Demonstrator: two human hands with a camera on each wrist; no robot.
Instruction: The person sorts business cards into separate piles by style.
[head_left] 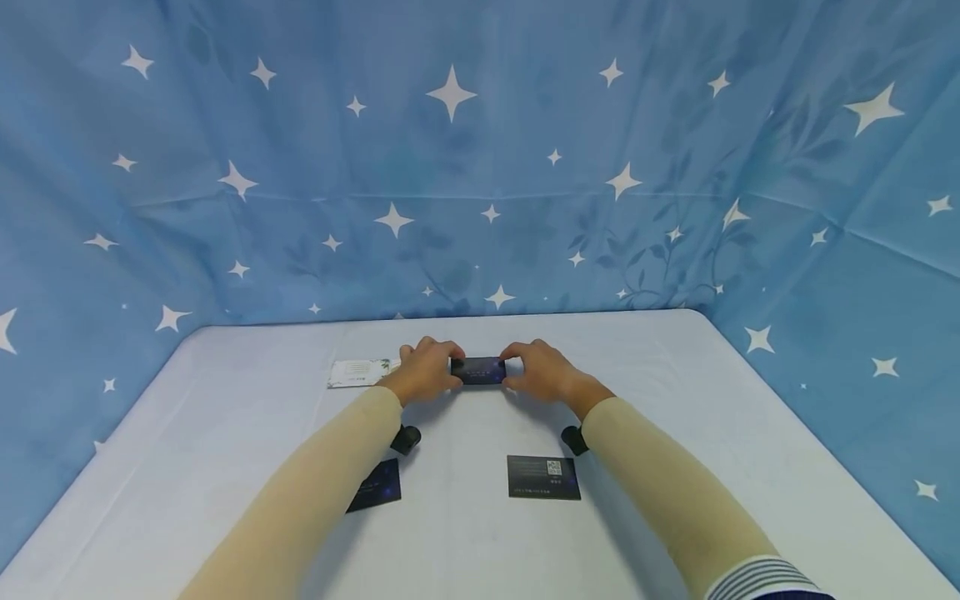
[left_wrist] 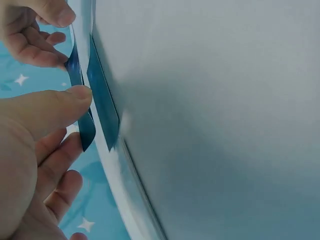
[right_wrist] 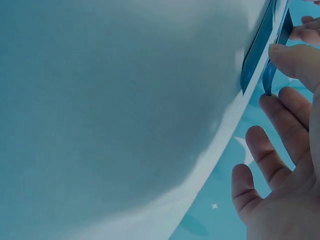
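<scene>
A dark card with a faint blue pattern [head_left: 478, 371] is held between both hands towards the back of the white table. My left hand [head_left: 429, 371] pinches its left end between thumb and fingers. At the opposite end, my right hand [head_left: 546, 371] pinches it the same way. The wrist views show the held card [left_wrist: 87, 131] curved, its end bending between thumb and fingertips. Just beside it, another dark card-like piece [left_wrist: 103, 97] lies along the white surface; it also shows in the right wrist view. A white printed card [head_left: 360, 372] lies left of my left hand, partly hidden by it.
Nearer on the white table [head_left: 450, 533] lie a dark card with a QR code [head_left: 540, 479] and another dark card [head_left: 381, 485], partly covered by the left sleeve. Black devices [head_left: 406, 439] sit at both wrists. A blue star-patterned curtain [head_left: 480, 167] hangs behind the table.
</scene>
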